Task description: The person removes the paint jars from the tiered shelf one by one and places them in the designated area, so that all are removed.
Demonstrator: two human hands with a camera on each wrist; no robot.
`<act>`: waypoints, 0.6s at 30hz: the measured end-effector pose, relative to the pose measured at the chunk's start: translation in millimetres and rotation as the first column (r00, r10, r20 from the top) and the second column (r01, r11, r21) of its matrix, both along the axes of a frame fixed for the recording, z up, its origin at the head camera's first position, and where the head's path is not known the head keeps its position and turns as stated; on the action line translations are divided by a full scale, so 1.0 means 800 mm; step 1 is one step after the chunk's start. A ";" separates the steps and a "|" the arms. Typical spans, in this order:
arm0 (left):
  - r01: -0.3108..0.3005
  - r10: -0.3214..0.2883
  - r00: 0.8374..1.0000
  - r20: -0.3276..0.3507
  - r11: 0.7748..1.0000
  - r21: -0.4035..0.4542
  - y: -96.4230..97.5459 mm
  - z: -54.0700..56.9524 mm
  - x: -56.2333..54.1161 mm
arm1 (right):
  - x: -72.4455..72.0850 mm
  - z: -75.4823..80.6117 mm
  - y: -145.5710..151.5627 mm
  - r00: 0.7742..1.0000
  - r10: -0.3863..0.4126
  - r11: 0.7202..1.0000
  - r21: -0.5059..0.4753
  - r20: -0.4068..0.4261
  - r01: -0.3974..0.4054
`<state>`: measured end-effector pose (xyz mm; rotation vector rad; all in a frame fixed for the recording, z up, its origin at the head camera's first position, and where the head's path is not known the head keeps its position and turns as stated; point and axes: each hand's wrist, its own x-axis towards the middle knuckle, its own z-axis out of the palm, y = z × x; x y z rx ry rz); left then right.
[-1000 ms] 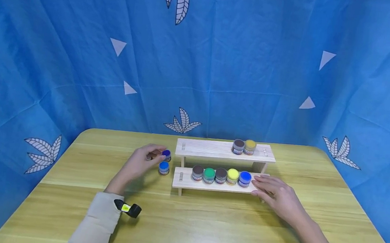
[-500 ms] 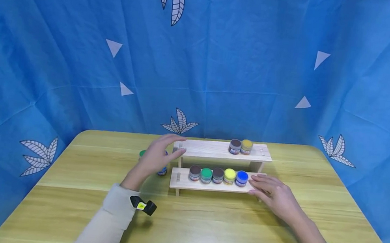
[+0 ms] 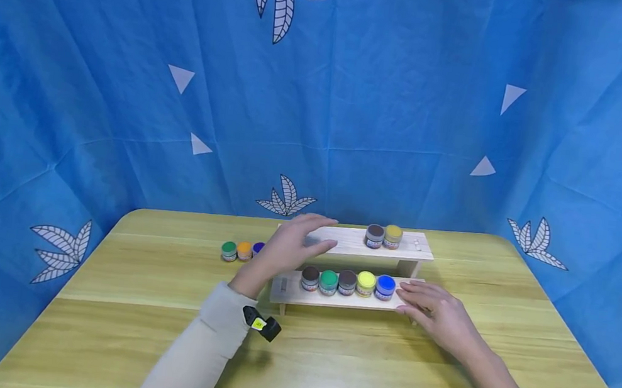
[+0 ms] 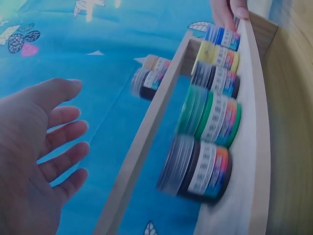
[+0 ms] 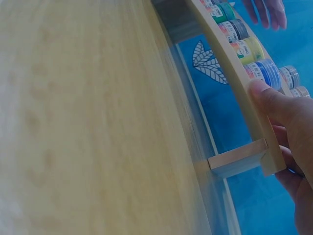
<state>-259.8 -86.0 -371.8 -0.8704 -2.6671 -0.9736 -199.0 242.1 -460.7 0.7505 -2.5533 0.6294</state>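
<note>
A two-tier wooden rack [image 3: 351, 241] stands at the back of the table. Its lower tier bears a row of small paint jars: a dark brown jar [image 3: 310, 278], a green jar [image 3: 328, 282], another dark jar [image 3: 347, 282], a yellow jar [image 3: 366, 283] and a blue jar [image 3: 384, 287]. My left hand [image 3: 290, 245] hovers before the upper tier's left part, fingers spread and holding nothing in the left wrist view. My right hand [image 3: 438, 308] grips the lower tier's right end beside the blue jar; its thumb [image 5: 266, 98] lies along the front edge, fingers behind.
On the upper tier's right side sit a brown jar [image 3: 375, 236] and an ochre jar [image 3: 393, 235]. Left of the rack, a green-lidded jar [image 3: 229, 250], an orange jar [image 3: 244, 250] and a dark blue jar [image 3: 258, 248] rest on the table [image 3: 165, 280]. Behind hangs a blue cloth [image 3: 400, 102].
My left hand has moved right, from beside the loose blue jars to before the upper tier, uncovering the green and orange jars. The right hand has kept its hold on the rack.
</note>
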 end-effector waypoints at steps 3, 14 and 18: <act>0.014 -0.013 1.000 0.019 1.000 -0.020 0.011 0.001 -0.003 | 0.000 0.000 0.000 1.000 0.002 1.000 0.001 -0.003 -0.002; 0.004 -0.003 1.000 0.012 0.996 -0.088 0.047 0.002 -0.018 | -0.001 0.000 -0.001 0.999 0.023 1.000 -0.004 -0.038 -0.023; -0.006 0.008 1.000 0.021 0.996 -0.094 0.060 0.002 -0.021 | -0.001 0.000 -0.001 0.999 0.027 1.000 -0.006 -0.045 -0.027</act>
